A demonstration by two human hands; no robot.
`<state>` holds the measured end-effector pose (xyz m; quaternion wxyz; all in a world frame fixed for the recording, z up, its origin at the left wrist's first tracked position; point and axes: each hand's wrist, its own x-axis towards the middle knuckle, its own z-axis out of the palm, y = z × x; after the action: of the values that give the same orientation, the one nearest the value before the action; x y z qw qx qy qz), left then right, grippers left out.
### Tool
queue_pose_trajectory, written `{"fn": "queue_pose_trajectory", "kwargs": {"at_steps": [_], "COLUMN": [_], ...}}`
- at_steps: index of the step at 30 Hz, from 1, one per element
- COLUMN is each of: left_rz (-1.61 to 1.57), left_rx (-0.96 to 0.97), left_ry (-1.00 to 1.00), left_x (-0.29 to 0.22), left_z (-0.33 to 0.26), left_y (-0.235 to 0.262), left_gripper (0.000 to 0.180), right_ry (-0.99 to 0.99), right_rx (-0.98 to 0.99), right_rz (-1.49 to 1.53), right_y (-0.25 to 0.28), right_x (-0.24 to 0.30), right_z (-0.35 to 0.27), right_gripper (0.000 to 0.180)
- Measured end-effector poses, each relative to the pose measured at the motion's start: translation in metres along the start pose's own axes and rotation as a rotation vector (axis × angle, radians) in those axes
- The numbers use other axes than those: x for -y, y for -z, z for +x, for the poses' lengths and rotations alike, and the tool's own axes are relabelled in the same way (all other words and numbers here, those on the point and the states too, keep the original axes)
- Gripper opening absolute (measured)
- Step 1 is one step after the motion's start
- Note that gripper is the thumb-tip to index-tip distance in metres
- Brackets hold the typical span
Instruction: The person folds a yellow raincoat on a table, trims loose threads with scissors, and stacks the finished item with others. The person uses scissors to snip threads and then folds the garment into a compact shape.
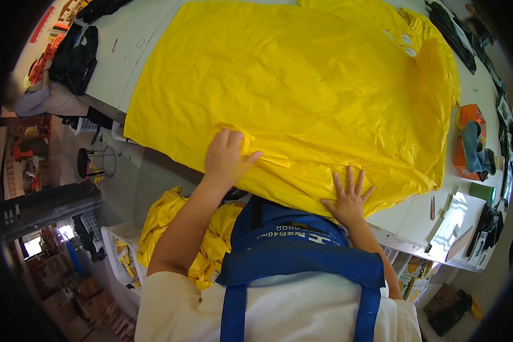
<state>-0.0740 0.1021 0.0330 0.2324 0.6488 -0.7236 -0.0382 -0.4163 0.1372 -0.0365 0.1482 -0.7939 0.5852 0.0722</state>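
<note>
A large yellow coated-fabric garment [279, 74] lies spread over the white worktable, wrinkled and hanging a little over the near edge. My left hand [227, 155] has its fingers curled round a gathered fold of the yellow fabric, left of the middle near that edge. To the right, my right hand [350, 196] rests flat on the fabric with its fingers spread. White labels [407, 44] show on the bunched part at the far right.
More yellow fabric [165, 228] is heaped below the table on my left, by a white basket [119, 253]. An orange box [470, 139] with a grey-blue cloth and a green roll [482, 192] stand at right. A person [57, 100] is at the far left, near a black stool [84, 163].
</note>
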Motion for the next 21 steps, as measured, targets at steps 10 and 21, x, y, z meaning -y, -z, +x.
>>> {"fn": "queue_pose_trajectory", "kwargs": {"at_steps": [10,21], "left_rz": [-0.89,-0.169], "left_rx": [-0.04,0.223], "left_ry": [0.911,0.508], "left_x": [0.108,0.118], "left_z": [0.021,-0.024], "left_y": [0.014,-0.025], "left_gripper": [0.021,0.033], "right_ry": [0.059,-0.628], "right_rx": [0.035,-0.161], "right_rz": [-0.027,-0.044], "right_y": [0.006,0.004], "right_x": [0.009,-0.052], "right_z": [-0.002,0.044], "right_gripper": [0.077,0.063]}}
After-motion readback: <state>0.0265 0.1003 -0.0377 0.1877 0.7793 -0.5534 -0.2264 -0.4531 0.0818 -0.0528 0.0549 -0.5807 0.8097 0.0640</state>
